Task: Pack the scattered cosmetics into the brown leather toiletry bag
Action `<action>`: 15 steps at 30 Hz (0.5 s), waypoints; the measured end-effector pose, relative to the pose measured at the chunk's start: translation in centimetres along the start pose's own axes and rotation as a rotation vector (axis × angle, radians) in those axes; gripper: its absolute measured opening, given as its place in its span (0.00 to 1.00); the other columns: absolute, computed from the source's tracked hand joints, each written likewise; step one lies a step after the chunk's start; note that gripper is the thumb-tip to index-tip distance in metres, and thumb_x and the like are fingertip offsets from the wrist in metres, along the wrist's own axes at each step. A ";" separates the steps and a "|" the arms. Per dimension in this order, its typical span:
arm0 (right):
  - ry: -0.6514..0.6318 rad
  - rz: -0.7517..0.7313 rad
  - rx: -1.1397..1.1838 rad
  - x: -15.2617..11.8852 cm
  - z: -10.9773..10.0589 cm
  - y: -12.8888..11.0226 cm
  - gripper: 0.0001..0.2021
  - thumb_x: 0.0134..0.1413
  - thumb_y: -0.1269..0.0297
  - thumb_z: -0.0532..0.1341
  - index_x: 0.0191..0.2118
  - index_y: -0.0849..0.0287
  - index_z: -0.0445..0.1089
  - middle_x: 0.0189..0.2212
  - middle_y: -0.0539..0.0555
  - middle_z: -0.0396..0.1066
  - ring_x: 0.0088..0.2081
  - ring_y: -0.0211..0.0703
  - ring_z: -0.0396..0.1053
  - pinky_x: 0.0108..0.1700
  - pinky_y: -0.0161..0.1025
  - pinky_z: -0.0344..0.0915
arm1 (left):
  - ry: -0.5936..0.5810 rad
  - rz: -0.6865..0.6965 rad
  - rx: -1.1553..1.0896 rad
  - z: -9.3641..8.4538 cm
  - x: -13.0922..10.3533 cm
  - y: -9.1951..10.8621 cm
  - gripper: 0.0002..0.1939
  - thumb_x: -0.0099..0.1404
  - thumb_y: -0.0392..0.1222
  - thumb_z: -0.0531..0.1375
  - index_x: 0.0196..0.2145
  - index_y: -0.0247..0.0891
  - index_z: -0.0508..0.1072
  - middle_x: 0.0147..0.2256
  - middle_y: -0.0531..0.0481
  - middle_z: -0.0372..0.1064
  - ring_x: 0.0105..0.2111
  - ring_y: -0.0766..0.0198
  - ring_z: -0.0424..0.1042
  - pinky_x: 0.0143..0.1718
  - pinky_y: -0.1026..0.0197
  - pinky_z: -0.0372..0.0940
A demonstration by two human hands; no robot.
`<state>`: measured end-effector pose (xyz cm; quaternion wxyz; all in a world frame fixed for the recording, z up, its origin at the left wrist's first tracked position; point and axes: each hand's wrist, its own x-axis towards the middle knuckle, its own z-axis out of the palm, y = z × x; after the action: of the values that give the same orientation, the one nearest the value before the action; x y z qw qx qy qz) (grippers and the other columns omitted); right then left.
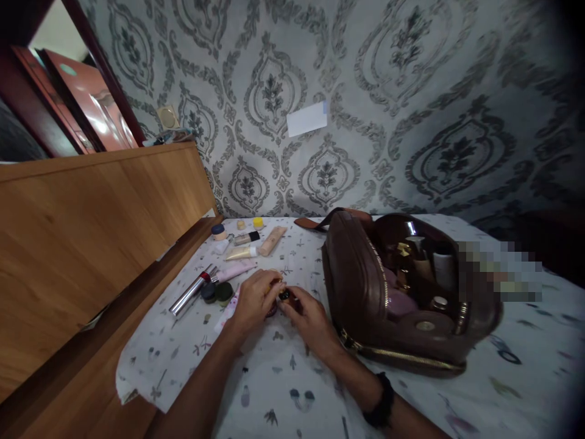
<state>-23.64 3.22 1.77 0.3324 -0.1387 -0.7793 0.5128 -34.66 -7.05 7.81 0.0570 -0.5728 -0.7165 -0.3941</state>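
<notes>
Both my hands meet over the patterned sheet, left of the open brown bag [356, 280]. Between their fingertips is a small dark bottle [284, 294] with a black top; its lower part is hidden. My left hand [256, 296] is closed, its fingertips pinched at the bottle's far side. My right hand [311, 317] is closed with thumb and fingers on the bottle from the right. Just beyond and left of my hands lie a pink tube [235, 269], two dark round jars [223, 293] and a silver tube [189, 296].
Farther back are a beige tube [273, 241], a cream tube [241, 252], a black-capped bottle [247, 238], a dark-lidded jar [219, 231] and a yellow-lidded pot [258, 223]. A wooden board [105, 231] borders the left side. The bag holds several bottles.
</notes>
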 end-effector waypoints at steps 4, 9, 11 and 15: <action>-0.021 -0.009 -0.034 0.0 0.0 0.0 0.10 0.54 0.64 0.60 0.41 0.59 0.73 0.32 0.53 0.72 0.33 0.45 0.68 0.37 0.39 0.63 | 0.004 -0.024 0.044 -0.2 0.0 0.0 0.10 0.71 0.44 0.54 0.34 0.40 0.71 0.34 0.50 0.73 0.36 0.60 0.70 0.39 0.60 0.60; -0.017 -0.018 -0.084 -0.2 0.0 -0.2 0.09 0.52 0.65 0.61 0.39 0.58 0.73 0.31 0.52 0.72 0.33 0.45 0.68 0.36 0.38 0.62 | 0.045 -0.069 0.120 -0.2 0.0 -0.2 0.16 0.69 0.48 0.57 0.26 0.40 0.66 0.26 0.54 0.67 0.29 0.63 0.65 0.32 0.61 0.55; -0.022 -0.010 -0.103 -0.2 -0.1 -0.4 0.08 0.51 0.66 0.62 0.39 0.58 0.73 0.31 0.52 0.72 0.32 0.44 0.68 0.35 0.38 0.62 | 0.049 -0.098 0.152 -0.3 0.0 -0.2 0.17 0.70 0.49 0.55 0.25 0.40 0.65 0.25 0.54 0.66 0.29 0.63 0.65 0.32 0.61 0.55; -0.008 0.004 -0.093 -0.4 -0.2 -0.7 0.08 0.52 0.65 0.62 0.38 0.58 0.73 0.29 0.51 0.70 0.31 0.42 0.67 0.33 0.36 0.62 | 0.060 -0.083 0.038 -0.7 0.0 -0.2 0.17 0.74 0.46 0.46 0.36 0.39 0.71 0.32 0.50 0.70 0.33 0.61 0.69 0.37 0.60 0.59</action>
<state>-23.18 2.81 2.32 0.3216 -0.1535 -0.8032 0.4773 -35.10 -7.55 8.21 0.0730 -0.5292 -0.7451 -0.3993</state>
